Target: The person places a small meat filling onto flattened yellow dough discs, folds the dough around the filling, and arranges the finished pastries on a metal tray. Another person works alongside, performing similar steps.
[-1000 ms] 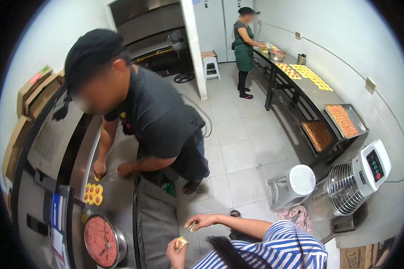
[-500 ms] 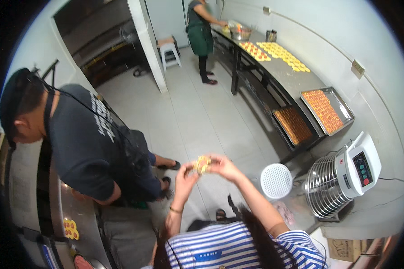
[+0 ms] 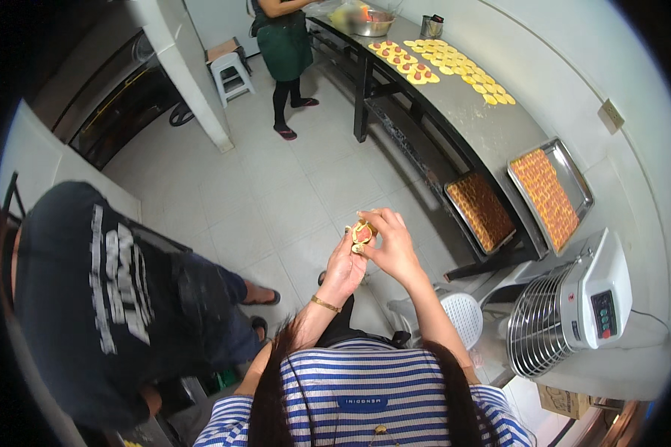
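Two trays of small filled pieces sit at the near end of the room's long table [image 3: 492, 123]: the upper tray [image 3: 572, 165] rests on the dark top, partly covered with orange-red pieces and bare metal along one side, while the lower tray [image 3: 502, 243] lies below the level of the top, filled with browner ones. Farther along the table, flat yellow dough rounds [image 3: 466, 68] spread in rows beside other rounds topped with pink filling [image 3: 406, 62], with a metal bowl [image 3: 373, 28] and a dark can [image 3: 432, 27] beyond them. Pale tiles cover the floor [image 3: 298, 194]. A mixer [image 3: 598, 298] with a wire guard stands at the right, just beside a white stool [image 3: 461, 319] with a perforated seat. One co-worker in a green apron [image 3: 285, 48] stands at the table's far end; another in a black shirt [image 3: 89, 283] bends at the left

Both of the person's own hands meet in front of the chest, above the floor and well apart from the table, around one dough piece [image 3: 361, 234], yellow with pink filling showing. The right hand [image 3: 391, 242] pinches it between thumb and fingers; the left hand [image 3: 345, 266] closes on its other side, its fingers partly hidden
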The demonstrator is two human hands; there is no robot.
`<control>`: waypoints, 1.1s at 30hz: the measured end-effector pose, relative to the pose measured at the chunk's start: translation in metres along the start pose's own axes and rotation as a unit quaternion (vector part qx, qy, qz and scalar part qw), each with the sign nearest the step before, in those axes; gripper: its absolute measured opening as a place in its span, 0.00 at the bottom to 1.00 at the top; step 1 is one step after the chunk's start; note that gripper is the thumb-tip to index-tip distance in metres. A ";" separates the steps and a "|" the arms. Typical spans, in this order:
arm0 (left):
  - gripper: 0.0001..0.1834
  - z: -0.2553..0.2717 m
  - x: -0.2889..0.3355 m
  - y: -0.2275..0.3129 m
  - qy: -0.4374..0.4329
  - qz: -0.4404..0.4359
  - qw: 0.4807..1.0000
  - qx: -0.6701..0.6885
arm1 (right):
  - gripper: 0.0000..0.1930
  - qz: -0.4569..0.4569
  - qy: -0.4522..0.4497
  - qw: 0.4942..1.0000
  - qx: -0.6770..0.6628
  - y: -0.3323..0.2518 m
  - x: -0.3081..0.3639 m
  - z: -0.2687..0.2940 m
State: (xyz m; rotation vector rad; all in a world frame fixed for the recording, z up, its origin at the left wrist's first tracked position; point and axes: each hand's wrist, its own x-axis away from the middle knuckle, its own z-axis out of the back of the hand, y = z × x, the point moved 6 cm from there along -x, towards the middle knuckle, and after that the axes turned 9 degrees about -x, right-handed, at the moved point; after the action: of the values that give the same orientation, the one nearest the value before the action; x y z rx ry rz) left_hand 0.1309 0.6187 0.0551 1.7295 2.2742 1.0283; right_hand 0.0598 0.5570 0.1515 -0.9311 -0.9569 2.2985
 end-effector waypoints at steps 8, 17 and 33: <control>0.19 -0.051 -0.177 0.077 -0.140 0.056 0.988 0.030 | 0.17 -0.052 0.000 0.999 -0.010 0.075 -0.176 -0.004; 0.17 -0.085 -0.360 0.064 -0.092 0.149 0.984 -0.014 | 0.16 -0.037 0.053 0.998 0.014 0.190 -0.303 0.037; 0.15 -0.187 -0.622 0.070 -0.091 0.179 0.980 0.003 | 0.18 -0.100 0.023 0.995 0.018 0.363 -0.511 0.121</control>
State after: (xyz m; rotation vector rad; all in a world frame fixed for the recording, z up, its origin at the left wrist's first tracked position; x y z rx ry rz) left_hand 0.3173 -0.0077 0.0472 2.1895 1.9021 0.8700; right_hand 0.2450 -0.0538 0.1485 -0.8306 -0.9405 2.1115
